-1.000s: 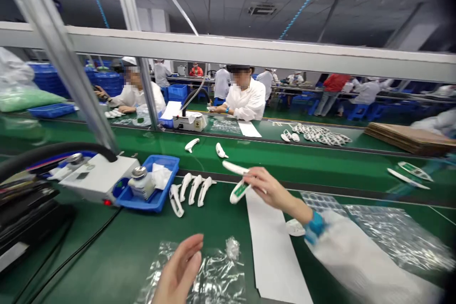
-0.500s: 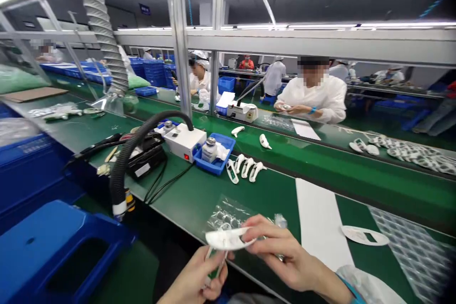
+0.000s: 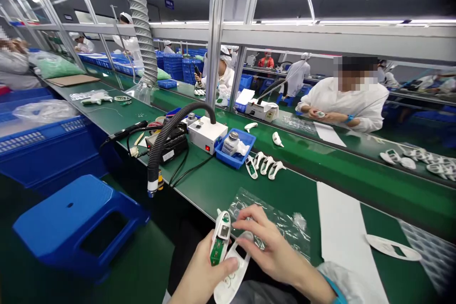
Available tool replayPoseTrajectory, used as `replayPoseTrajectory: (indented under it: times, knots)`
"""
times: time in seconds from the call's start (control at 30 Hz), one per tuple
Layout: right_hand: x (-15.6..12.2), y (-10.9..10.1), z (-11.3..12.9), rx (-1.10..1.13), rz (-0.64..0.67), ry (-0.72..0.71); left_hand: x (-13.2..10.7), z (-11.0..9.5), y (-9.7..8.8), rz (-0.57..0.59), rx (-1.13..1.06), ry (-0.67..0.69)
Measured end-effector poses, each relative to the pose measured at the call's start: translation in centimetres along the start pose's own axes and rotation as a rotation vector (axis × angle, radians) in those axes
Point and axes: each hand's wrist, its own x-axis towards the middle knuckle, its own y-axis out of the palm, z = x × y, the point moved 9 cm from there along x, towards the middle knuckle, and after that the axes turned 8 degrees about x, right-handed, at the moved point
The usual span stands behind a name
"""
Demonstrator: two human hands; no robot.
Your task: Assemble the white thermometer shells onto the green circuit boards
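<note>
At the bottom centre my left hand grips a white device half with a green circuit board inside it. A second white shell lies against that part, with my left thumb across it. My right hand reaches in from the right, its fingers curled over the top of the two parts. Both hands sit just off the near edge of the green table. A clear plastic bag lies on the table right behind my hands.
Several white shells lie by a blue tray holding a bottle. Left of it stand a white box and a black hose. A white paper strip, a loose shell, a blue stool. Opposite sits a person in white.
The camera has swung left and down. My right hand picked a white part off the table and brought it near; now both hands hold the board half and the shell together.
</note>
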Motion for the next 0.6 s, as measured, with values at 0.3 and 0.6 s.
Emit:
replayPoseTrajectory:
  times: [0.3, 0.6]
  knots:
    - [-0.9, 2.4, 6.2, -0.164, -0.165, -0.357, 0.0, 1.6, 0.4, -0.015, -0.021, -0.041]
    - [-5.5, -9.1, -13.9, -0.295, -0.274, 0.556, -0.9, 6.8, -0.8, -0.134, -0.221, -0.380]
